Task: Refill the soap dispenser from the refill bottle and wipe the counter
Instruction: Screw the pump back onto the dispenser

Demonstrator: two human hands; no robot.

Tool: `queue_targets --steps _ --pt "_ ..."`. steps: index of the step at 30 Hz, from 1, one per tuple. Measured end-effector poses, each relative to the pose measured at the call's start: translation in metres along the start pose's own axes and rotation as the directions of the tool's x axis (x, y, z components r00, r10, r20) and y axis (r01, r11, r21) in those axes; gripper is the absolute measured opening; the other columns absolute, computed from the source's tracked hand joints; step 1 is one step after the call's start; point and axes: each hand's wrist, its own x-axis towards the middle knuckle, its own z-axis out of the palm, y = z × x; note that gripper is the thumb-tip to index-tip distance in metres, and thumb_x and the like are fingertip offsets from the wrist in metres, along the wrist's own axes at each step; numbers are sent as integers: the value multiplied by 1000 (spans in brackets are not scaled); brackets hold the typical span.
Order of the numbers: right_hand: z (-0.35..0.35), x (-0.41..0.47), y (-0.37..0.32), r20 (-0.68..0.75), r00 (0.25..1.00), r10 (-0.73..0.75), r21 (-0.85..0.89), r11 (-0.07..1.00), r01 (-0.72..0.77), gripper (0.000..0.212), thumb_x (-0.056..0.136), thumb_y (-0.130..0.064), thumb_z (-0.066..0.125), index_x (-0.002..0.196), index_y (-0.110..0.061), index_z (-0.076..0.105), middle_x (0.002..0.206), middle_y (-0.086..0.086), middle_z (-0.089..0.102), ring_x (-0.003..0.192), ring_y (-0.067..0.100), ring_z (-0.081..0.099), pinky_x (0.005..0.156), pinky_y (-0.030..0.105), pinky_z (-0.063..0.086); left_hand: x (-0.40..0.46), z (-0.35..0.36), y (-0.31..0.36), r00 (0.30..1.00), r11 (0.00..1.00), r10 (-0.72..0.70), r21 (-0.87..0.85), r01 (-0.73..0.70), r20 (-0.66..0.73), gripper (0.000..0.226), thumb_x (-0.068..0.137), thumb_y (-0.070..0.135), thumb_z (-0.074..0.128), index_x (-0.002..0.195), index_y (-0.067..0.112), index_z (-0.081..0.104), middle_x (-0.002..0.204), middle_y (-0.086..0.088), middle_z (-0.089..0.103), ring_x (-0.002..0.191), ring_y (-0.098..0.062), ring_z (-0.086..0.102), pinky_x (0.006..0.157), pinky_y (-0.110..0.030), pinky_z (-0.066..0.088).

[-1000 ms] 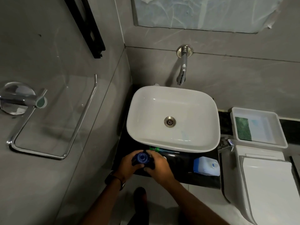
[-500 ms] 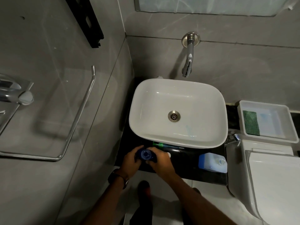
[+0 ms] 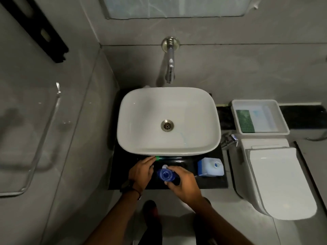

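Observation:
A dark soap dispenser bottle (image 3: 166,175) with a round blue top stands on the black counter (image 3: 212,182) in front of the white basin (image 3: 203,110). My right hand (image 3: 184,183) grips it from the right, thumb and fingers curled round its top. Left of the bottle, my left hand (image 3: 141,172) is apart from it, fingers stretched toward a green-tipped dark item (image 3: 158,158) lying under the basin's front edge. A small white piece (image 3: 165,166) sits just behind the bottle. The white and blue refill bottle (image 3: 210,167) lies at the counter's right end.
A wall tap (image 3: 170,68) hangs over the basin. A white tray (image 3: 283,124) holding a green pad stands on the ledge at the right, above the white toilet (image 3: 276,183). A chrome rail (image 3: 42,138) is on the left wall. My foot (image 3: 150,209) is below the counter.
My left hand has come off the dispenser bottle and moved up-left toward the green-tipped item. My right hand now holds the bottle alone. The view has shifted to the left.

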Motion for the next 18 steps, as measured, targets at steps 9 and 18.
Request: queue_targets --steps 9,18 --pt "-28 -21 19 -92 994 57 29 998 -55 50 78 -27 84 125 -26 67 120 -9 71 108 3 67 97 12 50 11 23 0 996 978 -77 196 66 48 48 85 38 67 130 35 50 136 5 57 101 -27 68 67 -38 59" --pt "-37 -23 19 -88 994 66 47 997 -62 51 80 -29 84 127 -26 65 123 -9 70 110 3 66 98 16 51 9 15 5 985 973 -169 162 164 21 31 79 48 64 107 34 60 100 1 71 83 -28 68 61 -35 56"
